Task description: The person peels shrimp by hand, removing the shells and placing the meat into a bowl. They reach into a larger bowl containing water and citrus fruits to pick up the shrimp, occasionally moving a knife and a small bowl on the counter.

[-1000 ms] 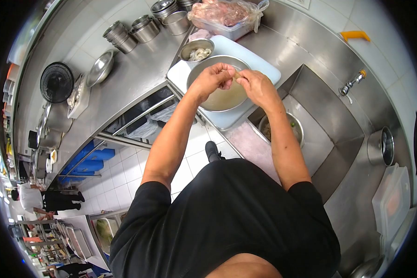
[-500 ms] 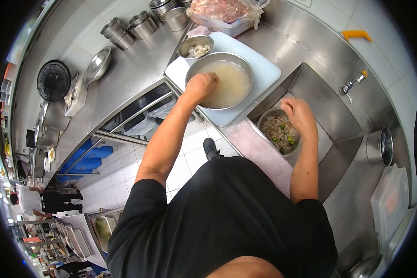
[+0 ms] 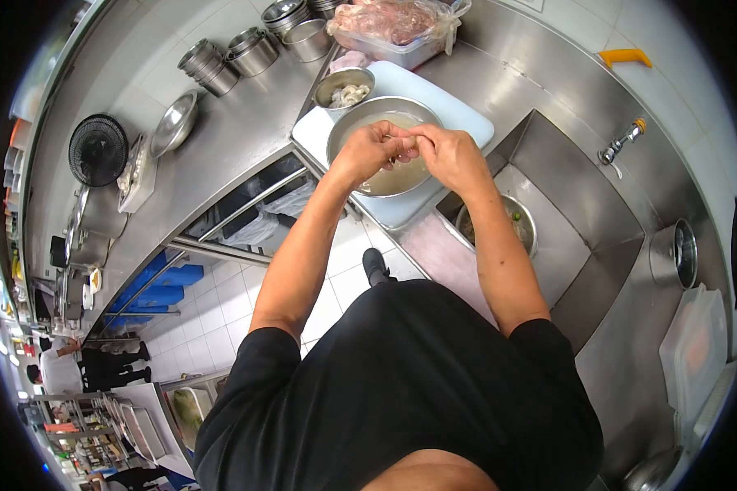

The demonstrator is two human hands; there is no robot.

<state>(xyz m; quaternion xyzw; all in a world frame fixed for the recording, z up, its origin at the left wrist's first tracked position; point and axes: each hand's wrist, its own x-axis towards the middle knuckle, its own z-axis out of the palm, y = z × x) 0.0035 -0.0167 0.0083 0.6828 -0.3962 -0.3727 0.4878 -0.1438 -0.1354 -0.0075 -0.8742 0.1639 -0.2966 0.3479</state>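
Both hands meet over a metal bowl of cloudy liquid (image 3: 397,182), which stands on a pale blue cutting board (image 3: 467,123). My left hand (image 3: 373,153) is closed, fingertips pinched around something too small to make out. Touching it from the right, my right hand (image 3: 449,155) is closed too, its fingertips pressed at the same spot. A smaller metal bowl (image 3: 344,90) with whitish pieces sits at the board's upper left corner. In the sink, a bowl of scraps with green bits (image 3: 517,219) is partly hidden by my right forearm.
Around the sink (image 3: 561,213) are a tap (image 3: 622,143), a pink cloth (image 3: 444,255) and a metal pot (image 3: 674,254). A tub of wrapped meat (image 3: 397,29) and stacked metal containers (image 3: 209,65) stand behind. A person in white (image 3: 60,370) is far off at left.
My right hand has moved up and left from above the scrap bowl to the bowl of liquid. It now meets my left hand, which has shifted slightly right.
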